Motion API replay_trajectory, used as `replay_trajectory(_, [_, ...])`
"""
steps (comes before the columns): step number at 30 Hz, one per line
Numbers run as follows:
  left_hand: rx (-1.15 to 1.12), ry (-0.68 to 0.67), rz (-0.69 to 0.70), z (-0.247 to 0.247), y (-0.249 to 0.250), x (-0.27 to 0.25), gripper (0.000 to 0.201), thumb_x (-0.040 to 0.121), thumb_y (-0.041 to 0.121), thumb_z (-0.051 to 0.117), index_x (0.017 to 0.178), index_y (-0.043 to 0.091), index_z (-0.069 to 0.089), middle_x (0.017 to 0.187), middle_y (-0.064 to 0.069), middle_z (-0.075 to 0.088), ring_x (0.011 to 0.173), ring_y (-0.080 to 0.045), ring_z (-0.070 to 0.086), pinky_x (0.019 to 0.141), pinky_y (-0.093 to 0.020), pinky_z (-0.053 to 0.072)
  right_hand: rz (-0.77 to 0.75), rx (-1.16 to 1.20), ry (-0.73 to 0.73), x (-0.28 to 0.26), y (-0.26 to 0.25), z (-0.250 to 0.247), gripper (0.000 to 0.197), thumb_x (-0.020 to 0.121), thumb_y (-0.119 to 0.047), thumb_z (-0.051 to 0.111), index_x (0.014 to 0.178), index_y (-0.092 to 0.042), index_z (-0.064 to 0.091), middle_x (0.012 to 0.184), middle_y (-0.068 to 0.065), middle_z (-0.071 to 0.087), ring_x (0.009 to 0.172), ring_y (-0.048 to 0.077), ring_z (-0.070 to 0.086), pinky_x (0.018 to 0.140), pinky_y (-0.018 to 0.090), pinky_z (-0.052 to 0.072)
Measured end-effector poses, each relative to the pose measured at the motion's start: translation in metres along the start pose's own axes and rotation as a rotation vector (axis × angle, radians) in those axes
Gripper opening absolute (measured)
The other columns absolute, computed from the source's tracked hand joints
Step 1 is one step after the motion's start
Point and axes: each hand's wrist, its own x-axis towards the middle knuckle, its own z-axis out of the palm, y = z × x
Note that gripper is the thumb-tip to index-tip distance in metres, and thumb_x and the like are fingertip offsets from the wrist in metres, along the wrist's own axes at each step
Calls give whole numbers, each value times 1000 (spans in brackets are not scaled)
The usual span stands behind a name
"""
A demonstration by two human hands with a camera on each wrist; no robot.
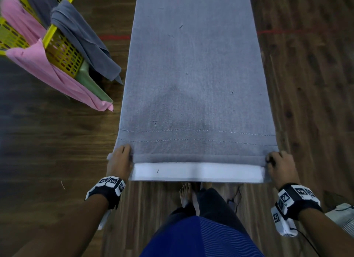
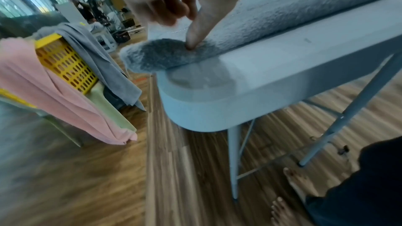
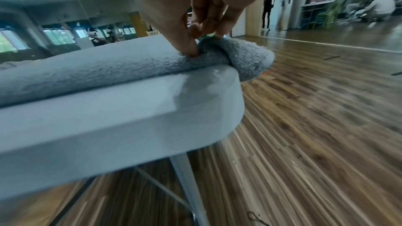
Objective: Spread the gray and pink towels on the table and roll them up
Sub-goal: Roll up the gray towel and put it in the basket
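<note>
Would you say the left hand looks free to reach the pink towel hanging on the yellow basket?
Probably not yet: the left hand grips the gray towel's rolled end, and the pink towel hangs off to the side beyond the table.

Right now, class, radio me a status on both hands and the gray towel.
Left hand and right hand pinch the roll's ends. Gray towel spread on the table, near edge just rolled. Nothing in the way.

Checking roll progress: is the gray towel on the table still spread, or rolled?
Mostly spread. The gray towel lies flat along the table; only its near edge is rolled, under both hands.
</note>
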Motion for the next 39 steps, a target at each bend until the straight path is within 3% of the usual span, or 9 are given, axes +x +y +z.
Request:
replay_trajectory(8, [-91,71,15,14,-11,-10,33,66,-6,70,97,4,63,97,-16,62,88,-37,52,77,-46,45,-139,60,-11,-4,10,4,35,63,9,75,96,1,65,102,20,62,95,38,55,89,47,42])
replay_trajectory(13, [-102,8,-43,4,-20,5,23,80,2,64,103,5,67,100,-13,65,93,-33,55,77,-41,46,-128,43,-1,8,9,1,35,65,17,68,96,3,66,101,22,60,93,37,51,85,47,45])
replay_trajectory(17, [75,-43,6,-9,-17,10,18,80,21,53,85,11,67,78,-8,65,74,-30,60,79,-44,43,-3,-126,-39,15,3,-4,19,75,-5,68,93,-11,70,97,13,68,90,34,55,81,44,36])
replay_trajectory(20, [136,-52,-15,-14,-13,19,10,82,22,51,90,18,58,83,-3,61,76,-27,60,89,-48,30,35,-226,-65,23,-4,-9,14,79,-16,62,91,-18,68,94,10,69,91,29,56,85,42,27])
replay_trajectory(23, [124,-12,7,-17,-10,25,28,70,5,68,94,11,54,90,-12,54,79,-33,53,75,-47,37,46,-210,-10,27,-5,-9,21,70,-9,66,90,-12,61,94,16,57,91,33,50,82,45,30])
replay_trajectory(26, [51,-6,230,-8,-5,20,37,53,-7,74,82,6,55,80,-13,53,68,-31,50,60,-40,46,-196,-108,1,23,-5,-1,12,67,-11,55,76,-5,60,78,14,54,77,35,53,70,46,40])
replay_trajectory(31, [10,51,251,0,-4,16,30,61,-5,74,86,2,59,83,-14,57,71,-28,52,62,-40,49,-123,-51,-72,17,-1,4,43,55,5,76,95,0,62,96,22,59,86,39,54,73,48,49])
replay_trajectory(35, [3,59,226,1,-6,21,30,69,-6,72,96,0,62,92,-16,62,78,-32,59,67,-43,53,-135,-12,-64,23,-2,3,38,67,5,71,103,-3,62,104,18,61,94,37,54,82,48,47])
replay_trajectory(39, [123,22,207,-6,-5,27,19,73,5,70,92,6,65,84,-12,66,76,-31,61,73,-44,49,-129,-17,-55,31,-3,0,24,75,-2,61,99,-4,66,100,16,63,91,37,53,78,49,47])
